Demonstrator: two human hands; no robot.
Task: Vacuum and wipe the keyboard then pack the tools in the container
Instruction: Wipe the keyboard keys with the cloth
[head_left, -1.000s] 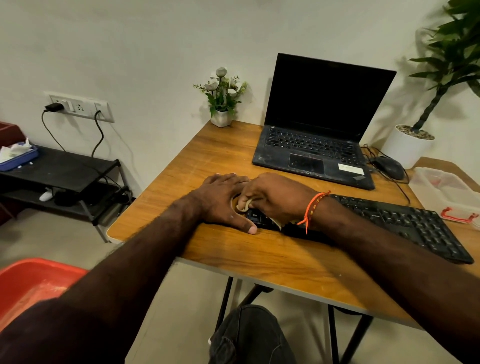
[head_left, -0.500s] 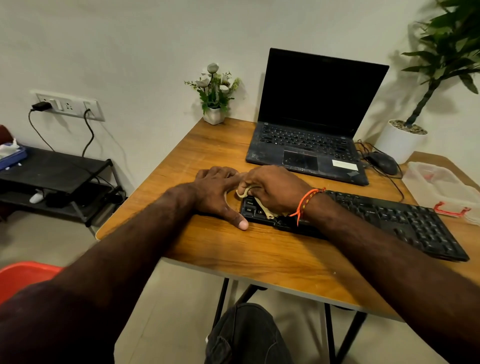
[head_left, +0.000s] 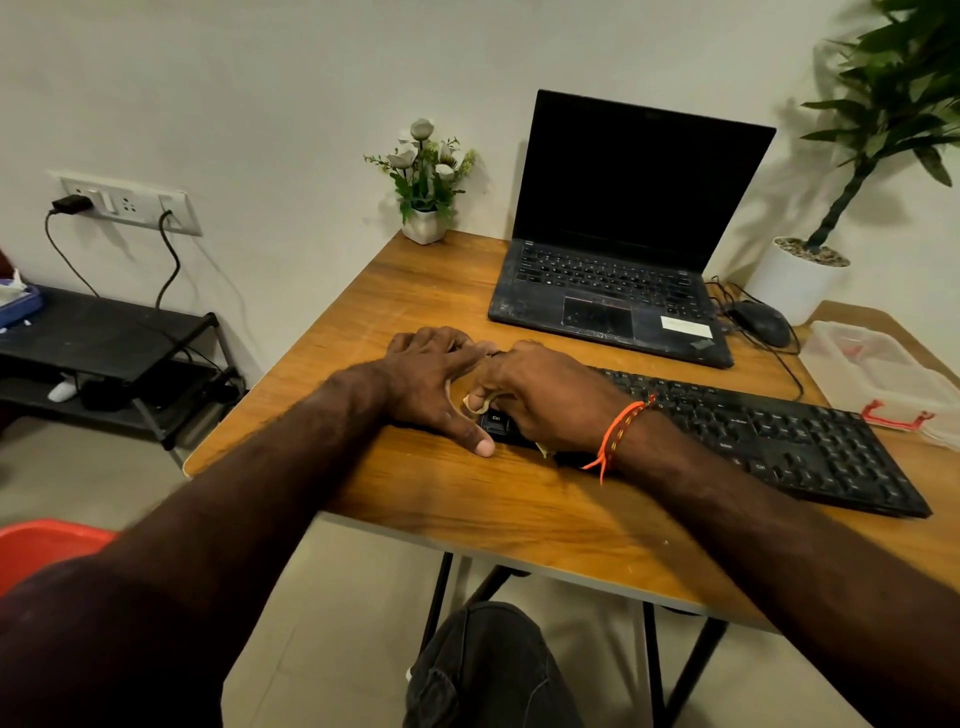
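A black keyboard (head_left: 779, 431) lies across the wooden table (head_left: 519, 514), its left end under my hands. My right hand (head_left: 550, 395), with an orange thread on the wrist, is closed on a small beige cloth (head_left: 480, 401) and presses it onto the keys near the Ctrl key. My left hand (head_left: 436, 384) lies flat with fingers spread at the keyboard's left end, thumb on the table. A clear plastic container (head_left: 883, 374) with a red latch stands at the right edge of the table.
An open black laptop (head_left: 613, 291) sits behind the keyboard, with a black mouse (head_left: 758, 322) and cable to its right. A small white flower pot (head_left: 425, 223) stands at the far table corner. A potted plant (head_left: 800, 275), a black shelf (head_left: 104, 338) and a red tub (head_left: 41, 545) surround the table.
My right hand with the cloth has shifted slightly over the keyboard's left end, leaving the Ctrl key showing. My left hand stays in place. The camera has moved a little.
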